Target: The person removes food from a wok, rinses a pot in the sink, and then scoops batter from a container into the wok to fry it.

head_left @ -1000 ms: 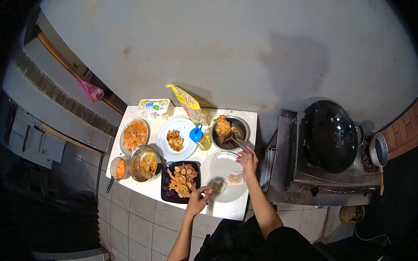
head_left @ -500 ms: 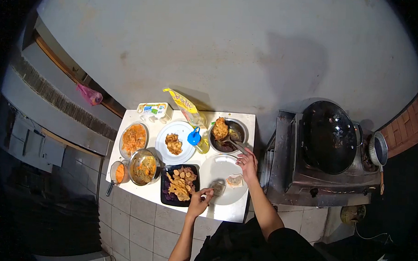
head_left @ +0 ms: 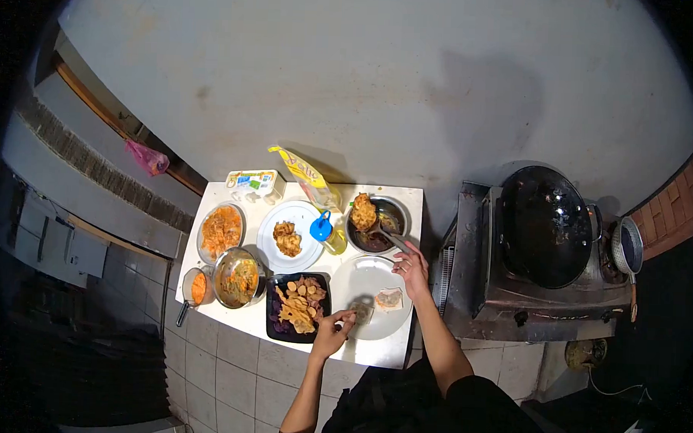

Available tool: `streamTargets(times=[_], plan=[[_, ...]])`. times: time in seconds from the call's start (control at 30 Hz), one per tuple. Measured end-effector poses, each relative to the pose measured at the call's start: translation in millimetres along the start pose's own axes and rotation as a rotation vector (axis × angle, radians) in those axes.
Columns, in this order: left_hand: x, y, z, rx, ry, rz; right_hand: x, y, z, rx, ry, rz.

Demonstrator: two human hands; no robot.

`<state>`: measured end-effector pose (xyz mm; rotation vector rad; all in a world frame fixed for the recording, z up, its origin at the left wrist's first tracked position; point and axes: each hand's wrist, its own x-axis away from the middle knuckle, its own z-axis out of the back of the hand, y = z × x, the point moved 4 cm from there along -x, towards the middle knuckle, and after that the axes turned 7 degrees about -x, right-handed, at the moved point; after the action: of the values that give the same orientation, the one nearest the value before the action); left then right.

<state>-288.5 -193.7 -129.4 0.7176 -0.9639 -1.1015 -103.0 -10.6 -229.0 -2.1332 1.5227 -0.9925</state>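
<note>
Utensil (head_left: 391, 239), likely a spoon, slants into the metal bowl (head_left: 397, 206) near a fried fritter (head_left: 363, 212), its handle pinched by the right hand (head_left: 412, 271). The left hand (head_left: 330, 336) has fingertips pressed together at a translucent square (head_left: 362, 315) on the plate (head_left: 348, 274); a grip can't be confirmed. Stirring or scooping seems underway; lifting would call for a level wrist.
</note>
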Motion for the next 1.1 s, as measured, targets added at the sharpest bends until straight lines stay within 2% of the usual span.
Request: streamTargets(times=[0.13, 0.33, 0.5, 0.6, 0.7, 0.8, 0.9, 0.93, 1.03, 1.07, 1.1], plan=[[-3, 0, -4, 0.028, -0.022, -0.001, -2, 1, 3, 0.046, -0.009, 0.035], [-5, -1, -6, 0.05, -0.027, 0.013, 3, 7, 3, -0.014, 0.065, 0.053], [-5, -1, -7, 0.048, -0.033, 0.017, 6, 9, 6, -0.068, 0.044, 0.098], [-17, 5, -22, -0.014, -0.097, -0.046, 5, 2, 5, 0.018, 0.033, 0.126], [-45, 18, -51, 0.044, -0.208, 0.061, 6, -4, 5, 0.099, 0.016, 0.141], [-82, 14, -90, 0.461, -0.284, 0.243, 9, -13, 5, 0.13, 0.031, 0.123], [-131, -2, -138, 0.764, -0.277, 0.405, 20, -29, -7, 0.118, 0.039, 0.124], [-138, 4, -148, 0.851, -0.211, 0.472, 22, -33, -11, 0.122, 0.03, 0.13], [-169, 2, -168, 1.118, -0.258, 0.384, 25, -50, -17, 0.152, 0.037, 0.113], [-182, -1, -174, 1.201, -0.341, 0.269, 23, -55, -16, 0.147, 0.023, 0.137], [-190, 9, -175, 1.257, -0.331, 0.251, 23, -59, -16, 0.14, 0.009, 0.16]])
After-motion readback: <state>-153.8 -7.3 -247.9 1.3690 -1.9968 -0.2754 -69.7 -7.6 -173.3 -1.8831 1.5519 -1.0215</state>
